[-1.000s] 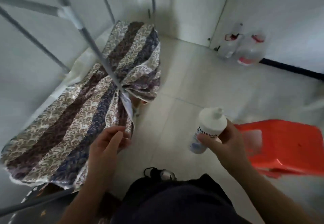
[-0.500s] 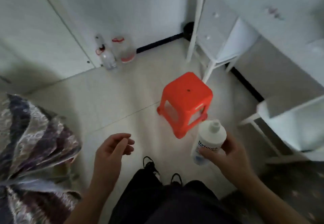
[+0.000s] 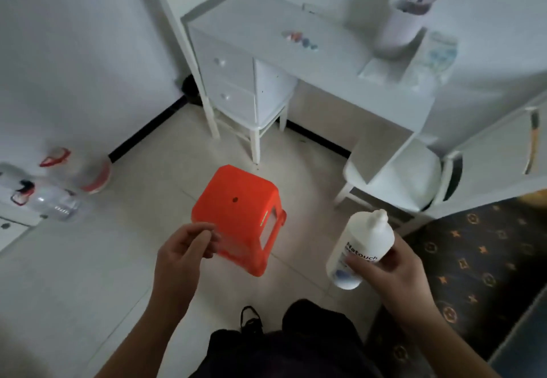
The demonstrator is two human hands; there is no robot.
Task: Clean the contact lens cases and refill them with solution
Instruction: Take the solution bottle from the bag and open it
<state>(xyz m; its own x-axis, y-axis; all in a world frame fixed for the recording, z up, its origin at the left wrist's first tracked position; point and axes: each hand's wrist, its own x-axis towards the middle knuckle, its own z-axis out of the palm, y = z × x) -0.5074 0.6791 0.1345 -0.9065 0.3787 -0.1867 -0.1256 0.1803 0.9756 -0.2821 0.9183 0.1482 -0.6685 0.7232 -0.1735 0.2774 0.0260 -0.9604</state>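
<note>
My right hand (image 3: 393, 271) grips a white solution bottle (image 3: 362, 244) with a capped nozzle, held upright at waist height on the right. My left hand (image 3: 182, 254) hangs empty in front of me, fingers loosely curled, over the near edge of an orange stool (image 3: 239, 214). Several small coloured contact lens cases (image 3: 299, 39) lie on the white desk (image 3: 257, 22) across the room, well beyond both hands.
The orange plastic stool stands on the tiled floor between me and the desk. A white chair (image 3: 393, 179) is tucked under the desk's right side. A white lidded bin (image 3: 399, 22) and packets sit on the desk. Clear bottles (image 3: 56, 188) stand by the left wall. A patterned dark blanket (image 3: 473, 259) lies at right.
My view has swung right, away from the patterned cloth on the rack, to the desk and stool. My left hand let go of the cloth. The bottle stays in my right hand.
</note>
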